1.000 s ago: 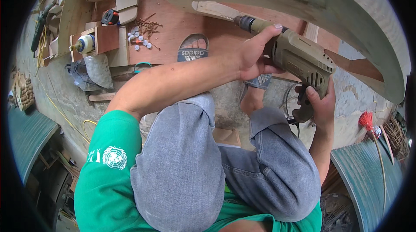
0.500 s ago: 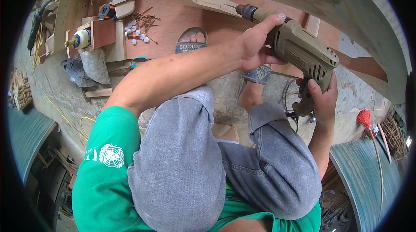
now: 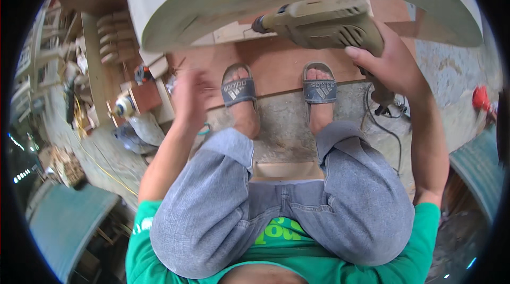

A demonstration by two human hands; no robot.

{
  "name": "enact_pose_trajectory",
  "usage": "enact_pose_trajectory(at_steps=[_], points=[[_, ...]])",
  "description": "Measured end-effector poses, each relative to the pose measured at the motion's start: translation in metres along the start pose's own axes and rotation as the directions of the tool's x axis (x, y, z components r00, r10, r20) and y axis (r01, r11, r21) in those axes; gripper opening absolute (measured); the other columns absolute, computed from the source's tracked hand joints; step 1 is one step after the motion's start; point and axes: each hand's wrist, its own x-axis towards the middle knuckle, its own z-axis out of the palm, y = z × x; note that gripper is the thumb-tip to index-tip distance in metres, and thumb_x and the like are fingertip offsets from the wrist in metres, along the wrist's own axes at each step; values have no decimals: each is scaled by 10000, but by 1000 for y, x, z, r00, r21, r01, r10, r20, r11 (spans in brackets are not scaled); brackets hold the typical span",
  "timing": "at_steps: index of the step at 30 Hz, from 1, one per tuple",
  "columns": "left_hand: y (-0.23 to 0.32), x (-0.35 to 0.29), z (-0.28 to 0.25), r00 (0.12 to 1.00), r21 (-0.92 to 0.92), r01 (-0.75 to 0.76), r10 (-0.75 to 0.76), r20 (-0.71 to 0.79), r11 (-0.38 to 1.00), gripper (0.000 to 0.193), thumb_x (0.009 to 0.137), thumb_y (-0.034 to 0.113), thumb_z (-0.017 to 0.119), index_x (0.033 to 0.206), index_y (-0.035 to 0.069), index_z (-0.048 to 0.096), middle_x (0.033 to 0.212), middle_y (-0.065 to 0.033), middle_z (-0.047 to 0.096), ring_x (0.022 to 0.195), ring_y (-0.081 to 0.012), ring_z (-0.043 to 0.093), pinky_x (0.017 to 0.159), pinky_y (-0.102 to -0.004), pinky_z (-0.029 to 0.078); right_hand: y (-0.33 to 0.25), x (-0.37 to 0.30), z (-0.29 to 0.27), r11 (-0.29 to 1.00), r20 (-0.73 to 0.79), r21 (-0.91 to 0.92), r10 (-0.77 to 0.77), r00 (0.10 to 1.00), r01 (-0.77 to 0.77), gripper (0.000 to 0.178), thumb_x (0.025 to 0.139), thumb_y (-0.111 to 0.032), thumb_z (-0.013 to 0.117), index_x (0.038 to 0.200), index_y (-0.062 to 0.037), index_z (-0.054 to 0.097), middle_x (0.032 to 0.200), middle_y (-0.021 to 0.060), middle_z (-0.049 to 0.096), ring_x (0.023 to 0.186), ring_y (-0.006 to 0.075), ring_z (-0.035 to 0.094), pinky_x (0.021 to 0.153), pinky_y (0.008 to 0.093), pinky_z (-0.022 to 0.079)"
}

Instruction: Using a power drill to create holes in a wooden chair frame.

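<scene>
My right hand (image 3: 392, 63) grips the handle of a tan power drill (image 3: 321, 26), its chuck pointing left. A thin bit extends from the chuck close to the underside of a large curved pale wooden piece (image 3: 223, 10); whether they touch I cannot tell. My left hand (image 3: 192, 95) is off the drill, over the left part of the reddish-brown board (image 3: 276, 63). Motion smears its fingers, and nothing can be made out in them. It is near the spot of the loose screws and white caps, which are mostly hidden now.
Left of my left hand are a tape measure (image 3: 142, 74), a small wooden box (image 3: 147, 98), a bottle (image 3: 125, 106) and a plastic bag (image 3: 146, 129). The drill's black cord (image 3: 390, 135) hangs at the right. My sandalled feet stand at the board's near edge.
My left hand has let go of the drill's front and swung left toward the screws. My right hand still holds the drill, now turned more level. The view has shifted, and the curved piece appears further left.
</scene>
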Motion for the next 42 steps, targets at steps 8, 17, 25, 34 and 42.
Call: enact_pose_trajectory(at_steps=[8,17,25,34,42], points=[[111,31,-55,657,261,-743,600,456,616,948,861,666,632,1477,-8,379,1365,-132,538,1339,-245,468,1111,-417,360,-12,33,-22,960,180,-39,-265,947,276,649,861,-311,785,1370,-2,527,1202,190,664,1115,254,640,979,378,497],[68,58,-28,614,-241,-762,789,24,601,958,652,686,747,1417,161,508,1445,-65,501,1362,-309,455,1137,-552,370,16,24,-20,983,154,159,-114,981,89,742,834,-315,806,1404,35,483,1244,213,641,1152,282,626,1012,384,491],[75,31,11,635,-368,-716,772,9,593,998,717,810,635,1429,129,474,1415,-82,504,1330,-293,486,1102,-513,416,28,22,-12,974,62,178,-153,986,139,711,808,-335,816,1358,26,547,1266,213,637,1147,291,629,987,385,502],[73,34,7,592,-254,-791,801,-88,556,1094,664,853,650,1477,159,418,1474,-82,464,1371,-302,460,1116,-538,413,-1,16,-47,960,169,114,-272,947,255,682,791,-376,807,1313,3,588,1192,221,665,1104,332,645,970,397,502],[74,32,13,556,-231,-820,825,-106,523,1141,642,872,670,1475,146,388,1461,-83,453,1365,-303,462,1118,-521,429,31,18,-5,926,-123,-211,-343,931,313,746,785,-404,801,1364,1,561,1260,254,627,1214,357,583,1034,408,469]])
